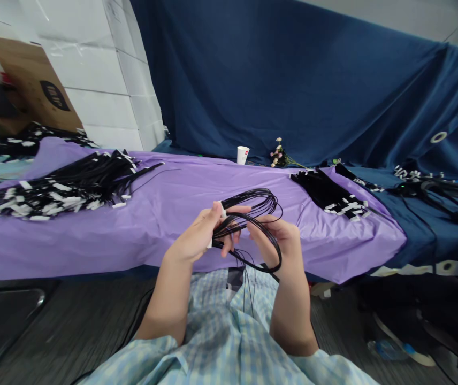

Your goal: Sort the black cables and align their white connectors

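Note:
A coil of thin black cable (pixel 279 251) hangs in loops between my two hands, over the front edge of the purple cloth. My left hand (pixel 197 232) is closed around one end of the coil, the thumb pressing by a white tag or connector (pixel 223 209). On the other side, my right hand (pixel 287 238) has its fingers curled in at the loops and grips the cable; part of the fingers is hidden behind the strands. Several thin loose strands (pixel 249 283) dangle below the hands, in front of the checked shirt.
A big heap of black cables with white ends (pixel 64 192) lies on the purple cloth (pixel 197 187) at left. A smaller bundle (pixel 329 192) lies at right, with more cables (pixel 441 195) beyond. A paper cup (pixel 242 155) and artificial-looking flowers (pixel 279 154) stand at the back.

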The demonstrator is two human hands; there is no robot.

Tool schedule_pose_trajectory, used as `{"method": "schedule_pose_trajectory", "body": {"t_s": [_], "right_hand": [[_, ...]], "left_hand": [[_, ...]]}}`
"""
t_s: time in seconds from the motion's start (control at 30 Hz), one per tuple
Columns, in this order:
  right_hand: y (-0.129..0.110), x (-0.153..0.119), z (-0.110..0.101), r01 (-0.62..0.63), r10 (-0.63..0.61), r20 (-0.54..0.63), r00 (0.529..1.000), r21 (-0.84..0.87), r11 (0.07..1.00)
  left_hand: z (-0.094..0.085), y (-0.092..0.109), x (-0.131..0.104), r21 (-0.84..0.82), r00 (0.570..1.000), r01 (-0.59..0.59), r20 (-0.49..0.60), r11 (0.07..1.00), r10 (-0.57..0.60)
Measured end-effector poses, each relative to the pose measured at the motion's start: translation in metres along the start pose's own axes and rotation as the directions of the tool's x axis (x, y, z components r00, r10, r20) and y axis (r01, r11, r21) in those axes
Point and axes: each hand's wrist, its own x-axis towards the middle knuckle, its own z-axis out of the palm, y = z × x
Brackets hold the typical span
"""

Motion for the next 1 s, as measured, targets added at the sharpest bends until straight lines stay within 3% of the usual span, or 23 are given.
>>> {"method": "schedule_pose_trajectory", "body": {"t_s": [0.1, 0.17, 0.27, 0.37, 0.47, 0.53, 0.67, 0.83, 1.0], "right_hand": [[0.005, 0.002, 0.013, -0.012, 0.01, -0.176, 0.984, -0.014, 1.0], [0.004, 0.001, 0.017, -0.015, 0.033, -0.272, 0.962, 0.068, 0.998], [-0.001, -0.002, 0.016, 0.039, 0.034, -0.317, 0.948, 0.222, 0.974], [-0.008, -0.005, 0.012, 0.155, -0.115, -0.248, 0.962, 0.146, 0.977], [-0.012, -0.006, 0.012, 0.256, -0.255, -0.098, 0.962, -0.003, 0.967], [-0.015, -0.005, 0.013, 0.297, -0.297, -0.004, 0.955, 0.009, 0.955], [-0.017, -0.004, 0.014, 0.284, -0.293, 0.132, 0.947, 0.08, 0.955], [-0.021, -0.002, 0.011, 0.202, -0.227, 0.273, 0.935, 0.119, 0.972], [-0.021, -0.002, 0.011, 0.229, -0.245, 0.257, 0.935, 0.089, 0.969]], "left_hand": [[0.002, -0.001, 0.0, -0.034, 1.0, -0.023, 0.017, 0.999, 0.023], [0.005, 0.001, -0.001, -0.094, 0.999, -0.042, 0.01, 0.995, 0.043], [0.01, 0.005, -0.003, -0.187, 0.997, -0.08, -0.017, 0.979, 0.078], [0.015, 0.007, -0.005, -0.147, 0.983, -0.155, -0.126, 0.977, 0.137], [0.017, 0.004, -0.007, -0.015, 0.948, -0.229, -0.232, 0.973, 0.22], [0.016, 0.001, -0.008, 0.04, 0.928, -0.267, -0.259, 0.963, 0.268], [0.014, -0.002, -0.01, 0.097, 0.912, -0.274, -0.289, 0.957, 0.29], [0.019, 0.004, -0.012, 0.073, 0.94, -0.245, -0.226, 0.967, 0.256], [0.018, 0.002, -0.01, 0.032, 0.957, -0.239, -0.16, 0.97, 0.241]]}}
